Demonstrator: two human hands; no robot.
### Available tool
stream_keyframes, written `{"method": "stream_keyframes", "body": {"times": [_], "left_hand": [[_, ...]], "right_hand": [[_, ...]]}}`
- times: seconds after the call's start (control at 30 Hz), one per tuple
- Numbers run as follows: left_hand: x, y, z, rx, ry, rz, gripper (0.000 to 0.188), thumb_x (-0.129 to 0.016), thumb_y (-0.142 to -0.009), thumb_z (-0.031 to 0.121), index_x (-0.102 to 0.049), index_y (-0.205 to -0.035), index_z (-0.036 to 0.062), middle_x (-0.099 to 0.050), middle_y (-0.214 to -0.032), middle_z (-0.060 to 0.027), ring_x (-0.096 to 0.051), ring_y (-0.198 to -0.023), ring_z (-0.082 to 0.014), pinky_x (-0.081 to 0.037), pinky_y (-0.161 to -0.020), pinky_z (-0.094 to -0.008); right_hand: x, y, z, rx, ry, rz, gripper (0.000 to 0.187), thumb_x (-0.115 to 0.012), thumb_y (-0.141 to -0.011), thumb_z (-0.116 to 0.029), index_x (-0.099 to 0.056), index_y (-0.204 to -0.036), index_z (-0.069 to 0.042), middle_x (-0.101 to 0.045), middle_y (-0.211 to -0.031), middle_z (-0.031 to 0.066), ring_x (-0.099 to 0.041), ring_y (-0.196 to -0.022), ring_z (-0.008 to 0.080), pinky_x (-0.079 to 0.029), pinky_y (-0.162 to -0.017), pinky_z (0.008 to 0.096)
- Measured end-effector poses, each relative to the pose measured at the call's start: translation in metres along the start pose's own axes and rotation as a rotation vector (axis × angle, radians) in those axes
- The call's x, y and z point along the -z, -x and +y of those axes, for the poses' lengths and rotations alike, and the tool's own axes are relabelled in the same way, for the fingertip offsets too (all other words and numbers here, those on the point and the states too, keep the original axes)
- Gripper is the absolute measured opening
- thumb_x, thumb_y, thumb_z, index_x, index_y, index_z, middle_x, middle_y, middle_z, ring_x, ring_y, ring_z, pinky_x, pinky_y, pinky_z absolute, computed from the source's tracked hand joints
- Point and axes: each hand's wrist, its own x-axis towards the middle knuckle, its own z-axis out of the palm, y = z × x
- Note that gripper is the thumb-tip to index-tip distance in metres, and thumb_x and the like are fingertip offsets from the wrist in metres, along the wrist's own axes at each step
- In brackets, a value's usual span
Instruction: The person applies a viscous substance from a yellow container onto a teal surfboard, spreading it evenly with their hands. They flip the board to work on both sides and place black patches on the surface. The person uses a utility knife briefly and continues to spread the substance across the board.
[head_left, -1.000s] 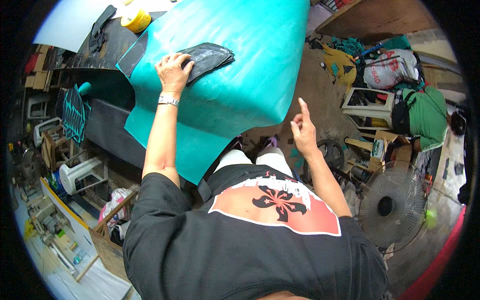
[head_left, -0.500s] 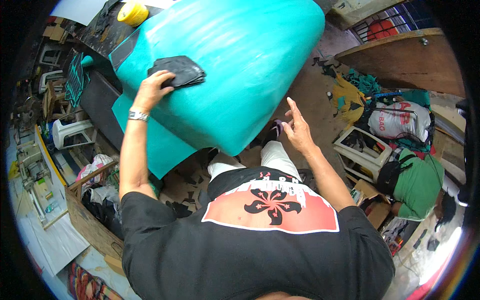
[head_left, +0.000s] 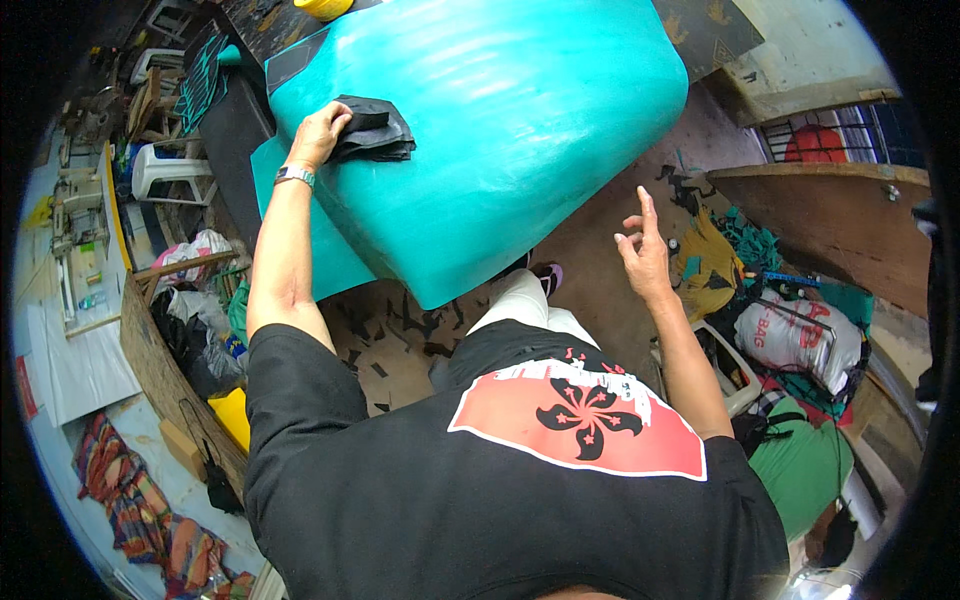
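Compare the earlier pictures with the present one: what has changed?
The left hand has drawn the black stack leftward and closer in on the teal sheet; its top now looks bent up. The camera view has shifted. The left hand stays on the stack, the right hand empty in the air.

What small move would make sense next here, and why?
Perhaps bring the empty right hand over to steady the stack of thin, flat black pieces: only the left hand holds it, at its left edge, and its layers look uneven on the large, glossy teal sheet.
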Motion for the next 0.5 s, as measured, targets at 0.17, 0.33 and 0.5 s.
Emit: {"method": "stream_keyframes", "body": {"times": [0.17, 0.33, 0.5], "left_hand": [[-0.009, -0.002, 0.005, 0.058, 0.115, 0.290, 0.017, -0.065, -0.093, 0.022, -0.067, -0.101, 0.0070, -0.070, -0.097, -0.0152, -0.068, -0.092, -0.0320, -0.052, -0.080, -0.0383], [-0.005, 0.005, 0.013, -0.113, -0.031, 0.260, 0.012, -0.066, -0.092, 0.018, -0.068, -0.100, 0.0098, -0.070, -0.101, -0.0085, -0.066, -0.098, -0.0255, -0.044, -0.097, -0.0425], [-0.004, 0.014, 0.033, -0.215, -0.292, 0.482, 0.010, -0.069, -0.088, 0.022, -0.069, -0.097, 0.0194, -0.068, -0.110, 0.0033, -0.059, -0.114, -0.0181, -0.025, -0.112, -0.0505]], "right_hand": [[-0.010, -0.030, -0.027, 0.164, 0.089, -0.022, 0.085, -0.065, -0.083, 0.004, -0.028, -0.155, -0.020, -0.058, -0.111, 0.0134, -0.057, -0.080, 0.0183, -0.052, -0.078, 0.0335], [-0.035, -0.083, -0.080, 0.328, 0.053, -0.069, 0.085, -0.067, -0.083, 0.005, -0.028, -0.155, -0.016, -0.056, -0.120, 0.0150, -0.060, -0.098, 0.0228, -0.051, -0.088, 0.0356], [-0.106, -0.153, -0.151, 0.707, -0.059, -0.221, 0.085, -0.073, -0.079, 0.000, -0.030, -0.152, -0.007, -0.050, -0.135, 0.0178, -0.059, -0.110, 0.0291, -0.050, -0.096, 0.0398]]}}
